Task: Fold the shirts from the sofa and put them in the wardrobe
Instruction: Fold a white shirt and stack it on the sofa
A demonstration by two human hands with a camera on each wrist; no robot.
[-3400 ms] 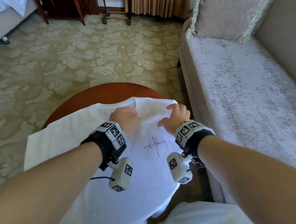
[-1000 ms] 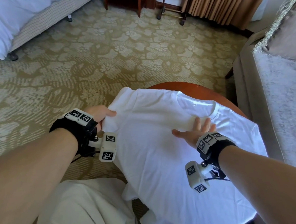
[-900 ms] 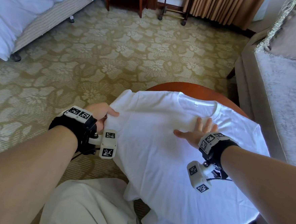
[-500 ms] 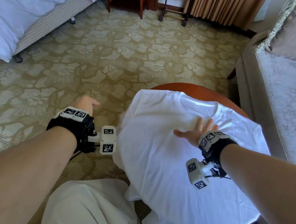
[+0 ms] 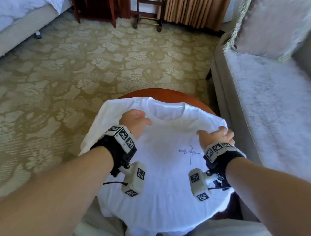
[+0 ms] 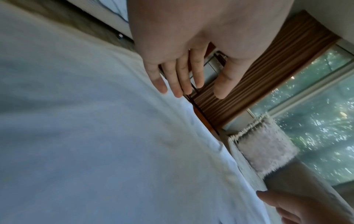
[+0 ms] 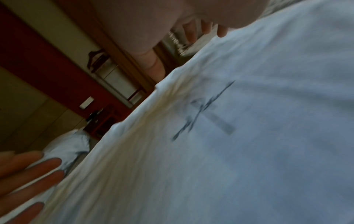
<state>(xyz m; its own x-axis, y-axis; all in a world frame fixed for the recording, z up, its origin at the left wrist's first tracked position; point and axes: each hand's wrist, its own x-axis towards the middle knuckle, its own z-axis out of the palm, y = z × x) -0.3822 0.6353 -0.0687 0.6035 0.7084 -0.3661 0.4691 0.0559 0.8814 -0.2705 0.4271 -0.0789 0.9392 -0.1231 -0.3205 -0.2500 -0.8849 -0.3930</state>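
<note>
On table (image 5: 163, 93), shirt (image 5: 165, 174) now print-side up.

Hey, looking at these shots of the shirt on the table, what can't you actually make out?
- Black print on the white cotton T-shirt: too small in the head view, blurred in the right wrist view.
- Round wooden table: mostly covered by the shirt.
- Right hand fingertips: hidden over the shirt's edge.
- Wardrobe: not identifiable.

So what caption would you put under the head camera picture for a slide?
White T-shirt spread print-up over a round wooden table, left hand and right hand open near its shoulders, beside a grey sofa.
</note>
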